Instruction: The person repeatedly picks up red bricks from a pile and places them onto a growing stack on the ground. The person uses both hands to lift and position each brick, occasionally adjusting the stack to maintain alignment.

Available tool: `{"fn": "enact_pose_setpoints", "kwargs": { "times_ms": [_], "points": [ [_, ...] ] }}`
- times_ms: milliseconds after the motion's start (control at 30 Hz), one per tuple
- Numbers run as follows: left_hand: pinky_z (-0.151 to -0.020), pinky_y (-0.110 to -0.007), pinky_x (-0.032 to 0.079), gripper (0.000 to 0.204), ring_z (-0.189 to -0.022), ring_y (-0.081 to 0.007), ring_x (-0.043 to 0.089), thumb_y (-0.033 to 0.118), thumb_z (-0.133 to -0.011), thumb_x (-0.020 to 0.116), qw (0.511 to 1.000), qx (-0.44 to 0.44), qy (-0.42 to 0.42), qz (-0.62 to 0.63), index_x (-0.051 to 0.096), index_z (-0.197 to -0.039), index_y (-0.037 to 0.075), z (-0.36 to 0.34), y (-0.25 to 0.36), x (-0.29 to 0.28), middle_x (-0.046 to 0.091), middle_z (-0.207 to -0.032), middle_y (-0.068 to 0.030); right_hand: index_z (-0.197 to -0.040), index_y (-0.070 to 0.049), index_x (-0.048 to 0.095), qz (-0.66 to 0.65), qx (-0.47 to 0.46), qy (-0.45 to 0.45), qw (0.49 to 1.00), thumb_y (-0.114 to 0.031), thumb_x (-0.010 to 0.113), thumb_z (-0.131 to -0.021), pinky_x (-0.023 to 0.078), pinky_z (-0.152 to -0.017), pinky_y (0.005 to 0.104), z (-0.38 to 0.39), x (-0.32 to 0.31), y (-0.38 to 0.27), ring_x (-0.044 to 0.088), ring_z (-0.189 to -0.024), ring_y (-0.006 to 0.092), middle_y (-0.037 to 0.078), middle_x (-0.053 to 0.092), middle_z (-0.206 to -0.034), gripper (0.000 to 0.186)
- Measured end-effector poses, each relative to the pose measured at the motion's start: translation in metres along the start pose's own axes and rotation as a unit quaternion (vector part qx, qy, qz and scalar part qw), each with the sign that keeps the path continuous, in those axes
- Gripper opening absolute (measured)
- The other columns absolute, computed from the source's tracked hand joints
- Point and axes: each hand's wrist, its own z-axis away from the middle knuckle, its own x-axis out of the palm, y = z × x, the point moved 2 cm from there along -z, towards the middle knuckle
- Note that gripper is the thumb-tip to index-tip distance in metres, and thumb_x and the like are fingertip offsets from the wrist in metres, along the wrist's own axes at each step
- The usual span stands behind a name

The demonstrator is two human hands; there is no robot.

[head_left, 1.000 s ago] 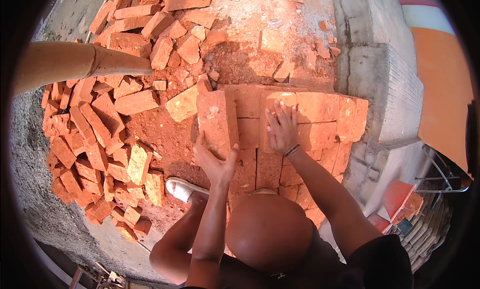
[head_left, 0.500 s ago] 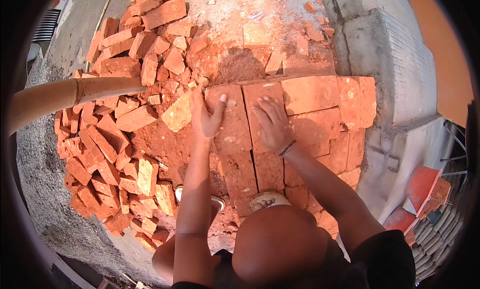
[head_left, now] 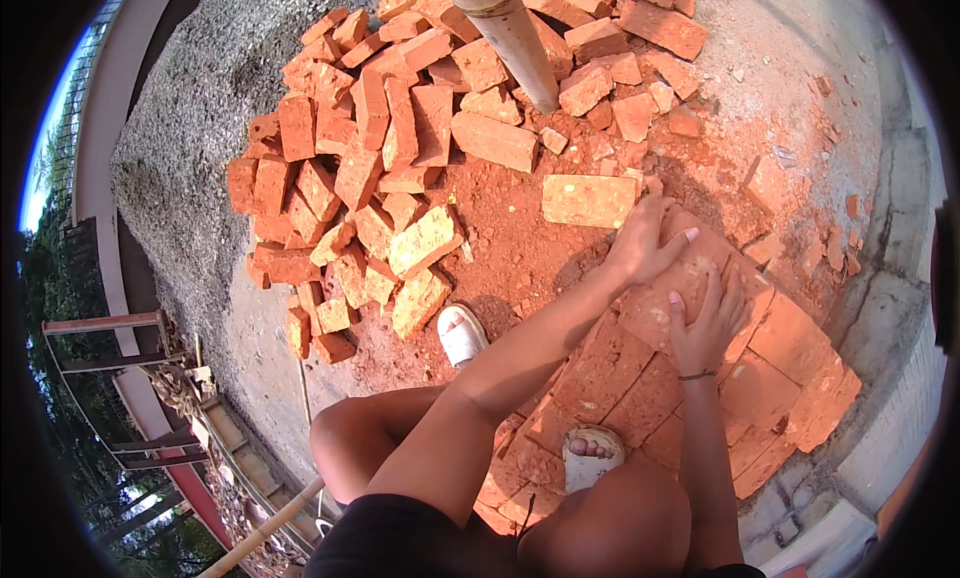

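Both hands now rest on one red brick (head_left: 668, 296) at the far left corner of the flat layer of laid bricks (head_left: 790, 378), right of centre; half a second ago the left hand lay flat further along the row and the view faced the stack more squarely. The view has since swung, so the loose brick pile (head_left: 360, 168) now fills the far left and the pole (head_left: 508, 38) rises from the far edge instead of crossing at the left. The left hand (head_left: 645, 243) curls over the brick's far edge, fingers bent around it. The right hand (head_left: 708, 323) lies spread and flat on the brick's top, a dark band at the wrist.

A single pale brick (head_left: 590, 200) lies just beyond the left hand, apart from the pile. Red dust and crumbs (head_left: 510, 238) cover the ground between pile and layer. Two sandalled feet show: the left foot (head_left: 462, 335) on the dusty ground, the right foot (head_left: 590, 456) on the laid bricks, near the bent knees. A gravel strip (head_left: 190, 138) runs along the far left, and a concrete kerb (head_left: 890, 308) bounds the right side.
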Motion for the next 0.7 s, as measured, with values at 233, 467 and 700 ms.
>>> {"fn": "enact_pose_setpoints", "kwargs": {
  "times_ms": [233, 467, 700],
  "points": [
    [-0.113, -0.064, 0.029, 0.093, -0.145, -0.0487, 0.023, 0.033, -0.081, 0.086, 0.833, -0.23, 0.318, -0.39, 0.03, -0.148, 0.001, -0.026, -0.121, -0.25, 0.018, -0.156, -0.0328, -0.153, -0.007, 0.041, -0.068, 0.009, 0.041, 0.997, -0.064, 0.064, -0.091, 0.013, -0.121, 0.062, 0.009, 0.015, 0.006, 0.03, -0.148, 0.0416, 0.022, 0.034, -0.16, 0.088],
    [-0.116, -0.069, 0.024, 0.111, -0.148, -0.0564, 0.019, 0.055, -0.081, 0.079, 0.703, -0.34, 0.153, -0.605, 0.013, -0.164, 0.024, -0.102, -0.198, -0.344, 0.008, -0.164, -0.0345, -0.152, -0.005, 0.041, -0.028, 0.011, 0.005, 1.0, -0.061, 0.066, -0.092, 0.017, -0.119, 0.0626, 0.001, 0.0, -0.008, 0.034, -0.144, 0.0432, 0.023, 0.037, -0.156, 0.086],
    [-0.097, -0.059, 0.045, 0.103, -0.13, -0.0504, 0.042, 0.05, -0.078, 0.08, 0.693, -0.397, 0.116, -0.591, 0.024, -0.16, 0.023, -0.119, -0.223, -0.366, 0.025, -0.156, -0.0311, -0.149, -0.004, 0.044, 0.017, -0.003, -0.012, 1.0, -0.064, 0.062, -0.093, 0.022, -0.117, 0.0622, -0.005, -0.003, -0.014, 0.038, -0.139, 0.045, 0.025, 0.039, -0.154, 0.084]
  ]
}}
